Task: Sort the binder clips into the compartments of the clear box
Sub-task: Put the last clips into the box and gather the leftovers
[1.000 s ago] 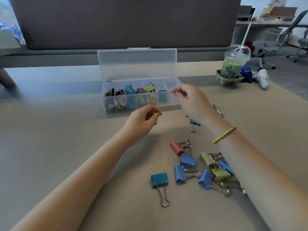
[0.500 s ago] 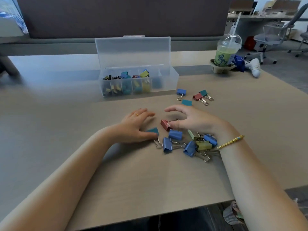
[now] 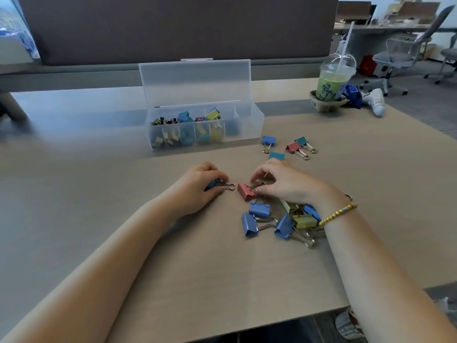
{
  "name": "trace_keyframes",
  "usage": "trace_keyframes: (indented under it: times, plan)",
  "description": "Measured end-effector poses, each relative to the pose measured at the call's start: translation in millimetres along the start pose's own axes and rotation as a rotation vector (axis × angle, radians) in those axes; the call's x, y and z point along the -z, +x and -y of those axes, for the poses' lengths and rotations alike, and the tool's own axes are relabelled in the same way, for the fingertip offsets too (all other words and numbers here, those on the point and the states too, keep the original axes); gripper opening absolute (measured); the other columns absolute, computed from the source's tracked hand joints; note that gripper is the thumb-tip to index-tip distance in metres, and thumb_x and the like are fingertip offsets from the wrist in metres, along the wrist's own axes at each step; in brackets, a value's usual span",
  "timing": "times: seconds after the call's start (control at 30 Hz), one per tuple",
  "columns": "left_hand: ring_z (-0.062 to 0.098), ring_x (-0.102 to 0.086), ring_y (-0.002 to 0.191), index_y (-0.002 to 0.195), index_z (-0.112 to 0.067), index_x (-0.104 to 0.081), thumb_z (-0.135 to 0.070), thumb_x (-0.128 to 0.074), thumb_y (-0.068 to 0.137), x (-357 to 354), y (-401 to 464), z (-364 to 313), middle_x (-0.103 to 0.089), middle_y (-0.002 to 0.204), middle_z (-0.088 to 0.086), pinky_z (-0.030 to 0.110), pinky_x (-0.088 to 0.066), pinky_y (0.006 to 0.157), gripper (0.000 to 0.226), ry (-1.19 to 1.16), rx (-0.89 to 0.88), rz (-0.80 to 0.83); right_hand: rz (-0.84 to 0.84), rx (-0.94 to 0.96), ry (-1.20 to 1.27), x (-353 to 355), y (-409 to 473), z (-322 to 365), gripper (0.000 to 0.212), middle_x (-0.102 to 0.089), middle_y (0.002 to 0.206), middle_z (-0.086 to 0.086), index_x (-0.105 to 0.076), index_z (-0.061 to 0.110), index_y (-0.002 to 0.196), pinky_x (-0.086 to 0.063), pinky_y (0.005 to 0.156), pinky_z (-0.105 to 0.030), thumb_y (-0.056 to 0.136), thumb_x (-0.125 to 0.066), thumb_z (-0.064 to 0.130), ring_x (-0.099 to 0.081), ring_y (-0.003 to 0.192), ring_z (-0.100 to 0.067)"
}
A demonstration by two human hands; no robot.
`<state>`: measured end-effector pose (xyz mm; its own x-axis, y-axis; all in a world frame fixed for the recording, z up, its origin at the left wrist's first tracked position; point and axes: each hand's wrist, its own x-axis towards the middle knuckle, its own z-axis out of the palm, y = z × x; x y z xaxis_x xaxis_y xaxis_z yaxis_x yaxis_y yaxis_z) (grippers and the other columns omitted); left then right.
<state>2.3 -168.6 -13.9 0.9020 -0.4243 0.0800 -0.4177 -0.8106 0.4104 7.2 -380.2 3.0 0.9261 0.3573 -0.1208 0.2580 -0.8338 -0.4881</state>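
The clear box (image 3: 254, 125) stands open at the table's back middle, its lid up, with small clips in its left compartments. My left hand (image 3: 200, 186) rests on the table, closed on a teal binder clip (image 3: 213, 184) whose wire handle pokes out to the right. My right hand (image 3: 286, 181) pinches the wire handles of a red binder clip (image 3: 245, 191) lying on the table. A pile of blue and yellow-green clips (image 3: 259, 211) lies just below my right wrist. Near the box's right end lie a blue clip (image 3: 268, 140), a teal clip (image 3: 277, 155) and a red-and-teal pair (image 3: 295, 146).
A plastic cup with a green drink (image 3: 332, 81) and straw stands in a cardboard holder at the back right, beside a blue wrapper and a white object. A dark partition runs behind the table. Office chairs stand beyond the right edge. The table's front edge is near my forearms.
Both hands came back from the box to the table. The left hand closed on the teal clip and slid it leftward; the right hand took hold of the red clip's handles.
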Motion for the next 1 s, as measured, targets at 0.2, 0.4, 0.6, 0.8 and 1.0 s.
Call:
trace_keyframes:
  times: [0.2,0.4,0.6,0.8,1.0]
  plan:
    - [0.018,-0.042,0.084,0.105,-0.01,-0.048,-0.03,-0.054,0.089,18.6,29.5,-16.7,-0.051,0.104,0.007,0.026,-0.033,0.072,0.026,0.231,0.143,0.274,0.096,-0.022,-0.258,5.8,17.2,20.5,0.021,-0.045,0.106,0.001,-0.059,0.017,0.109,-0.037,0.092,-0.03,0.092,-0.057,0.029,-0.039,0.109,-0.015]
    - [0.026,-0.049,0.097,0.109,-0.003,-0.046,-0.028,-0.036,0.099,21.5,53.2,-8.0,-0.05,0.114,0.014,0.03,-0.035,0.08,0.029,0.42,0.061,0.292,0.144,-0.028,-0.235,25.1,37.5,20.9,0.011,-0.05,0.083,0.009,-0.044,0.024,0.086,-0.033,0.063,-0.025,0.096,-0.049,0.024,-0.047,0.079,-0.012]
    - [0.025,-0.056,0.089,0.095,-0.007,-0.057,-0.022,-0.037,0.099,49.6,91.2,-3.5,-0.061,0.097,0.012,0.03,-0.04,0.077,0.026,0.014,0.03,-0.072,0.006,-0.003,0.203,61.8,75.9,12.3,0.02,-0.067,0.067,-0.001,-0.043,0.017,0.077,-0.047,0.063,-0.032,0.093,-0.055,0.011,-0.059,0.056,-0.01]
    - [0.003,-0.047,0.067,0.101,-0.013,-0.07,-0.02,-0.053,0.093,71.8,129.8,21.9,-0.056,0.077,-0.009,0.017,-0.041,0.066,0.02,-0.405,-0.009,-0.706,-0.544,0.123,0.291,85.9,122.7,4.0,0.009,-0.062,0.073,0.005,-0.06,0.014,0.082,-0.047,0.063,-0.024,0.09,-0.059,0.01,-0.056,0.066,-0.007]
    - [0.005,-0.054,0.063,0.1,-0.015,-0.069,-0.018,-0.053,0.093,75.1,160.2,39.1,-0.071,0.088,0.002,0.026,-0.046,0.061,0.018,-0.475,0.103,-0.706,-0.51,0.194,-0.38,69.3,186.7,11.8,0.015,-0.063,0.093,-0.006,-0.065,0.011,0.094,-0.044,0.07,-0.03,0.094,-0.052,0.018,-0.053,0.092,-0.022]
